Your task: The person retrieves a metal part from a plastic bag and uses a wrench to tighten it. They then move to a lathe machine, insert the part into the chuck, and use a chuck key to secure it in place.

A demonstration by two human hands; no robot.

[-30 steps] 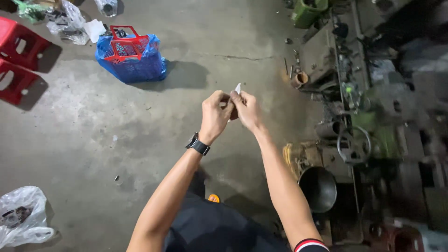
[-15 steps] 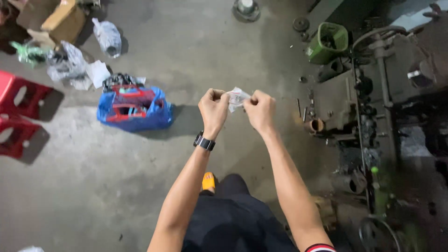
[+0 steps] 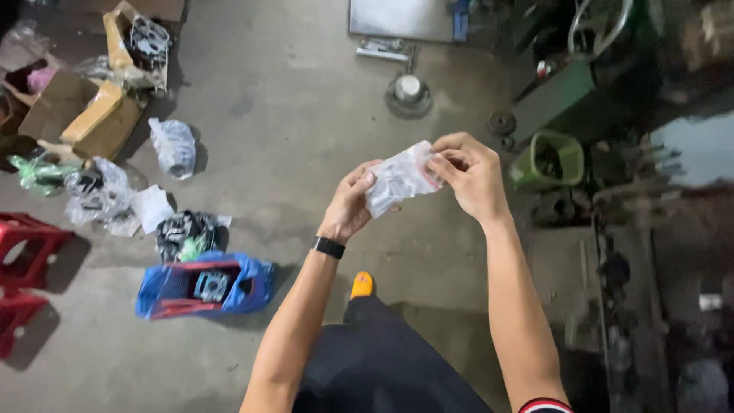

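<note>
Gripping a small, crinkled clear plastic bag [image 3: 399, 180]: both hands.

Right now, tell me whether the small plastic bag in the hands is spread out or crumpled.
Partly spread: the small plastic bag is stretched between left hand and right hand, though wrinkled.

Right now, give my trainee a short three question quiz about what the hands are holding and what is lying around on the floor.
1. True or false: both the left hand and right hand grip the small clear plastic bag.
2. Which wrist wears the black wristband?
3. The blue plastic basket on the grey concrete floor lies: A) left of the arms, B) right of the arms, C) between them.

Key: 1 true; 2 left; 3 A.
</note>
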